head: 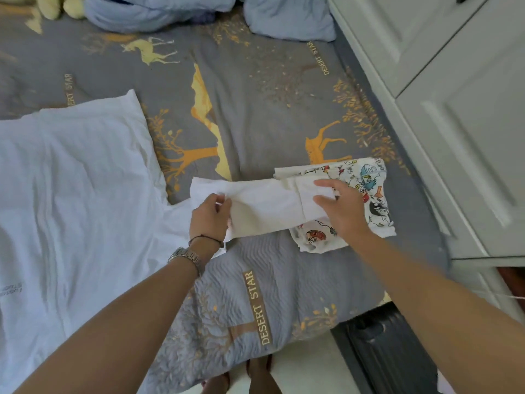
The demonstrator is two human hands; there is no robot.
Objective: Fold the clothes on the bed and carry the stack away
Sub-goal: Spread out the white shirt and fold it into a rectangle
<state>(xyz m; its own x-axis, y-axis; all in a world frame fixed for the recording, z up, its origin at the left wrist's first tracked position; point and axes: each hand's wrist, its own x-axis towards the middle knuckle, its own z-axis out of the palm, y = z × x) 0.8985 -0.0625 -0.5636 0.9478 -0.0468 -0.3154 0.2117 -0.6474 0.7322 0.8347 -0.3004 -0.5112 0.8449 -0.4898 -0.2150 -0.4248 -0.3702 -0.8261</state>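
Beyond both hands the grey bedspread (255,89) lies bare; a white shirt (71,180) spreads left of the left hand (210,216), cabinet doors (454,109) wall off the right.

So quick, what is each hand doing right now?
Left hand: closed, pinching the end of the plain white folded cloth.
Right hand: open, fingers spread, resting on that cloth.

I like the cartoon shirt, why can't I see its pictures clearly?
Head view: soft, slightly blurry overall; the right hand and the white cloth cover part of the cartoon shirt; the wide lens bends the cabinet edges.
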